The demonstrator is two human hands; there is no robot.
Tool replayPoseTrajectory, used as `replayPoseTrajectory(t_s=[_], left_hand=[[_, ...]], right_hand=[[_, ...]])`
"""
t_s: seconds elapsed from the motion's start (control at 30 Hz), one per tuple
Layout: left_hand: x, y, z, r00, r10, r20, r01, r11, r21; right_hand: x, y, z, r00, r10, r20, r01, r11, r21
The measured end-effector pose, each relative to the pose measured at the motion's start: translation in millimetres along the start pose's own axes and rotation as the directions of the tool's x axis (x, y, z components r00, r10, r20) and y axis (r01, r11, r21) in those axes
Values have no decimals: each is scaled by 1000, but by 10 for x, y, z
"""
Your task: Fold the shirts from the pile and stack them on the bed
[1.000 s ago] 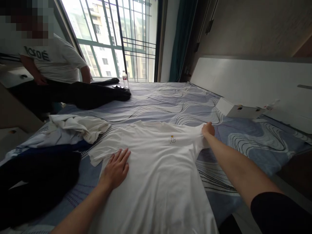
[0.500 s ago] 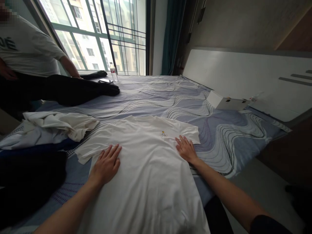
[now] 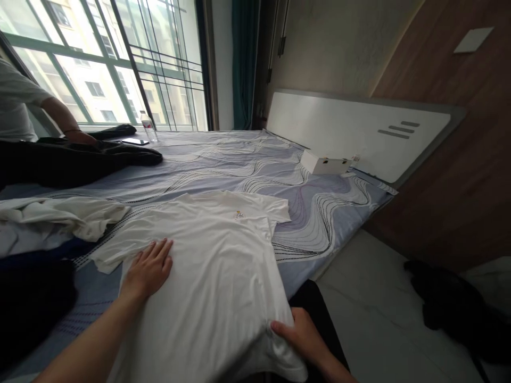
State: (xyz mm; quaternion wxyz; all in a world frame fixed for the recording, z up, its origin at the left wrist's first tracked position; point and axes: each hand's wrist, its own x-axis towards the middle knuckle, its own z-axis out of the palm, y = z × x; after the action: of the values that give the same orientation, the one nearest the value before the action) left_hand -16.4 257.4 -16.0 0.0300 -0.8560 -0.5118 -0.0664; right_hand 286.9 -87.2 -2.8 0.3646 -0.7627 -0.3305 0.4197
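A white T-shirt (image 3: pixel 207 266) with a small printed motif on its chest lies spread over the bed, collar away from me. My left hand (image 3: pixel 148 268) rests flat on the shirt's left side, near the sleeve, fingers stretched out. Lower down on the right, my right hand (image 3: pixel 299 332) grips the shirt's side edge close to the hem, thumb on top and the other fingers hidden beneath. The cloth there is lifted and creased.
Crumpled pale clothes (image 3: pixel 67 215) and a dark garment (image 3: pixel 35 292) lie to the left. Beyond are a person's arm (image 3: pixel 64 114), black clothing (image 3: pixel 131 155), a phone (image 3: pixel 134 141) and a bottle (image 3: pixel 147 126). A white box (image 3: pixel 325 162) stands by the headboard (image 3: pixel 339 122).
My right hand has left the shirt's chest area and moved down to its lower right edge, taking hold of it. My left hand stays flat on the shirt. The view has turned right.
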Motion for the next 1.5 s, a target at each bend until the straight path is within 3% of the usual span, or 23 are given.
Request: replayPoseTrajectory(t_s=[0.07,0.17,0.3,0.4,0.5,0.6,0.67,0.7,0.8,0.87,0.93,1.0,1.07,1.17,1.23,1.37,1.5], left_hand=[[-7,-17,26,1000,-19,8,19,1000,-4],[-20,-49,62,998,-47,34,47,999,-9],[-30,-34,22,998,-49,45,51,998,-40],[-65,51,-48,997,-73,33,75,996,-51],[-213,151,-84,992,-124,18,125,991,-55],[-469,202,-88,994,-107,1,107,993,-56],[-629,209,-95,996,-86,-2,86,995,-46],[-690,210,-102,996,-86,-1,86,996,-40],[-787,236,-121,995,-98,-6,97,995,-23],[-811,285,-125,994,-105,-23,105,994,-10],[-828,366,-120,992,-112,-56,112,994,-4],[-841,466,-110,991,-109,-79,109,994,-14],[-842,563,-103,993,-95,-75,93,995,-33],[-821,653,-106,996,-82,-27,81,996,-46],[-794,658,-115,997,-78,13,79,996,-42],[-662,560,-114,996,-46,75,50,998,-48],[-363,417,-82,994,-44,101,50,997,-56]], right_hand=[[-113,-44,-11,997,51,56,-65,956,287],[-178,-159,-72,989,68,128,-131,795,592],[-239,-189,-135,961,-43,275,-186,634,750],[-283,-73,-189,964,-68,258,-156,642,751],[-348,53,-331,994,11,112,-75,812,579],[-457,107,-574,976,-51,-211,99,970,224],[-531,148,-755,923,-181,-340,192,981,-2],[-560,188,-838,910,-224,-349,209,975,-80],[-590,406,-1000,931,-237,-278,162,950,-268],[-547,560,-992,919,-276,-281,127,883,-451],[-444,611,-853,862,-405,-306,139,768,-625],[-281,499,-574,805,-538,-249,218,658,-721],[-61,240,-191,791,-603,-104,347,582,-736],[371,-256,389,801,-583,138,492,508,-707],[708,-549,668,789,-566,240,544,461,-701],[1385,-962,921,751,-579,318,596,388,-702],[1971,-1264,962,762,-557,329,588,384,-712]])
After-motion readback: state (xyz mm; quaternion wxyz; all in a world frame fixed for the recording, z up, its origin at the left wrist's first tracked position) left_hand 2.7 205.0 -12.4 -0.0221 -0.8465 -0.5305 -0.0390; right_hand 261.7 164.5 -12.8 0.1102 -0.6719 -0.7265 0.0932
